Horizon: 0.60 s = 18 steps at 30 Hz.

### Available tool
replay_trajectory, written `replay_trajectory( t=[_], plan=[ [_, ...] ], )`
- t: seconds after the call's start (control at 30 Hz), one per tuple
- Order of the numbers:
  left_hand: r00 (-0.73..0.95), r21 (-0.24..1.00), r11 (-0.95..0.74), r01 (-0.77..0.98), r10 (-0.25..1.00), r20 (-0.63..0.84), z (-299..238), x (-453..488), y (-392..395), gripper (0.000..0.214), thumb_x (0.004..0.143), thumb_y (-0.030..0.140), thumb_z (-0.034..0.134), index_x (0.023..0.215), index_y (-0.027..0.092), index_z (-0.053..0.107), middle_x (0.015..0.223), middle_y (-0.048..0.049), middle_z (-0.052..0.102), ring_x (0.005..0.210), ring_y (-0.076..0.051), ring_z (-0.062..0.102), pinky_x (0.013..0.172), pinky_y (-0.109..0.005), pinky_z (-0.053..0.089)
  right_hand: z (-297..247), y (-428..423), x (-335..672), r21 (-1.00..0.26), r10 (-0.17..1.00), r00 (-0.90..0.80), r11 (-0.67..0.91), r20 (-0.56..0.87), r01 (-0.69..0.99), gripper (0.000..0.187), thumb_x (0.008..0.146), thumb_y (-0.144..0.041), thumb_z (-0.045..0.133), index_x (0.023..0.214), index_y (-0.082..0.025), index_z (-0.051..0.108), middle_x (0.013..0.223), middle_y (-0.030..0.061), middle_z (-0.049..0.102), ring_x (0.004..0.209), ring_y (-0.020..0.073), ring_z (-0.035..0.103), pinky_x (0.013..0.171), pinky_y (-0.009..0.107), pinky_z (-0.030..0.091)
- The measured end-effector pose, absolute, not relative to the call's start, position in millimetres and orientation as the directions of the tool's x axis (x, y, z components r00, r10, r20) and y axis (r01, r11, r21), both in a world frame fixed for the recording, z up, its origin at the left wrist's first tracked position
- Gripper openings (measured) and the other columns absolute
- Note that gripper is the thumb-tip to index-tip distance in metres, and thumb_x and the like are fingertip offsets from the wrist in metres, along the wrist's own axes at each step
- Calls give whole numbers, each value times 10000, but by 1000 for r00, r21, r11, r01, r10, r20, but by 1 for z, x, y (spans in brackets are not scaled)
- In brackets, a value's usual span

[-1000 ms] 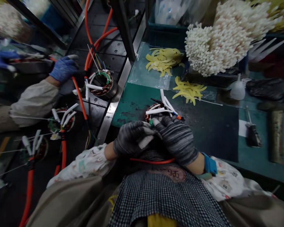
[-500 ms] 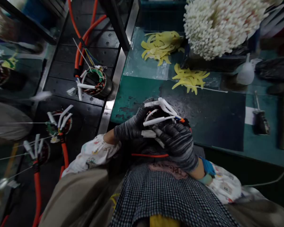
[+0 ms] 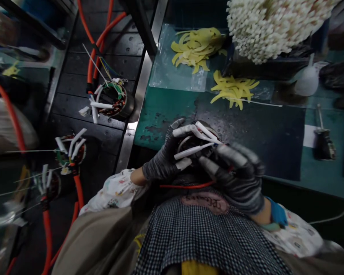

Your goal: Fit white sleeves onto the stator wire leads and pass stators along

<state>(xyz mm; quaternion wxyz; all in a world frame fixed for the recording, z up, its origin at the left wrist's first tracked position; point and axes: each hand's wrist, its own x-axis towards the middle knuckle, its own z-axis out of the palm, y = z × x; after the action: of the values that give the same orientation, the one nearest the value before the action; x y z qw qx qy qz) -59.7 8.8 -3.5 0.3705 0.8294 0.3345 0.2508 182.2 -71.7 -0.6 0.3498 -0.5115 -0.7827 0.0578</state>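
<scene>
A motor stator (image 3: 185, 144) with white-sleeved wires sits in front of my apron at the bench edge, partly hidden by my hands. My left hand (image 3: 164, 156), in a grey striped glove with pale fingertips, is wrapped round its left side. The white sleeves (image 3: 189, 150) fan out over the top of the stator and meet at its right. By that meeting point is my gloved right hand (image 3: 240, 175), slightly blurred, its thumb and fingers apart. Whether its fingertips touch the wires I cannot tell. A thin orange-red cable (image 3: 186, 186) runs below the stator.
Left, a dark slatted conveyor (image 3: 74, 105) carries another stator (image 3: 114, 100) and more with orange cables (image 3: 78, 187). On the green bench (image 3: 157, 107) lie yellow strips (image 3: 197, 44), a bundle of white tubes (image 3: 263, 30), a squeeze bottle (image 3: 307, 78) and a brush (image 3: 324, 143).
My right hand has shifted right and its fingers have spread from the wires. The left hand stays round the stator. At far left, an orange cable has come into view.
</scene>
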Motion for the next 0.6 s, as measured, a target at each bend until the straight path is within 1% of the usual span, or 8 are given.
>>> replay_trajectory(
  t=[0.07, 0.17, 0.27, 0.33, 0.4, 0.5, 0.57, 0.6],
  plan=[
    [647, 779, -530, 335, 730, 218, 2, -53, 7, 942, 1009, 198, 672, 1750, 359, 112, 1825, -154, 312, 1772, -374, 195, 1408, -622, 387, -2, -68, 190, -510, 893, -135, 363, 430, 780, 385, 1008, -308, 806, 1381, -400, 780, 1605, 61, 663, 1533, 384, 569, 1251, 592, 525],
    [670, 746, -595, 298, 687, 280, 9, -44, 6, 873, 1020, 186, 649, 1753, 346, 202, 1783, -143, 409, 1765, -389, 209, 1431, -642, 331, -14, -54, 194, -657, 947, -68, 269, 315, 704, 548, 1045, -465, 757, 1568, -348, 642, 1716, 106, 560, 1606, 415, 505, 1316, 661, 455],
    [684, 726, -629, 277, 660, 311, 10, -41, 8, 888, 1025, 207, 661, 1770, 357, 200, 1766, -128, 434, 1759, -396, 222, 1425, -666, 332, -26, -41, 196, -740, 951, -68, 278, 300, 613, 735, 1028, -573, 758, 1687, -371, 502, 1729, 98, 548, 1601, 401, 521, 1302, 646, 489],
    [679, 731, -637, 244, 651, 340, 9, -42, 11, 878, 1032, 221, 661, 1778, 336, 213, 1784, -140, 395, 1749, -399, 252, 1414, -663, 358, -27, -37, 198, -771, 949, -71, 291, 306, 566, 790, 992, -640, 782, 1692, -411, 495, 1693, 64, 586, 1548, 386, 581, 1264, 609, 544],
    [684, 726, -652, 218, 632, 363, 8, -44, 14, 867, 1041, 225, 651, 1784, 332, 216, 1775, -146, 401, 1747, -391, 260, 1412, -664, 360, -24, -38, 199, -808, 956, -46, 271, 291, 522, 799, 966, -682, 793, 1675, -435, 519, 1608, 45, 657, 1458, 379, 656, 1239, 603, 570],
    [692, 707, -678, 202, 610, 387, 4, -43, 14, 888, 1041, 218, 656, 1789, 343, 194, 1729, -139, 470, 1749, -377, 256, 1414, -676, 346, -17, -43, 196, -855, 980, -27, 185, 196, 484, 767, 956, -667, 813, 1639, -421, 565, 1544, 55, 702, 1411, 414, 683, 1303, 694, 476],
    [638, 706, -680, 199, 637, 433, -2, -39, 8, 866, 1045, 261, 680, 1780, 333, 228, 1743, -138, 447, 1747, -388, 259, 1410, -681, 351, -14, -48, 193, -885, 995, -27, 99, 98, 454, 701, 1010, -601, 773, 1642, -394, 552, 1568, 73, 690, 1412, 422, 687, 1304, 738, 449],
    [584, 715, -669, 203, 669, 460, -7, -37, 3, 847, 1051, 311, 697, 1772, 329, 252, 1770, -137, 404, 1744, -398, 264, 1402, -677, 372, -13, -49, 192, -898, 998, -32, 60, 52, 435, 671, 1046, -563, 733, 1658, -386, 522, 1576, 82, 685, 1403, 414, 697, 1276, 741, 482]
  ],
)
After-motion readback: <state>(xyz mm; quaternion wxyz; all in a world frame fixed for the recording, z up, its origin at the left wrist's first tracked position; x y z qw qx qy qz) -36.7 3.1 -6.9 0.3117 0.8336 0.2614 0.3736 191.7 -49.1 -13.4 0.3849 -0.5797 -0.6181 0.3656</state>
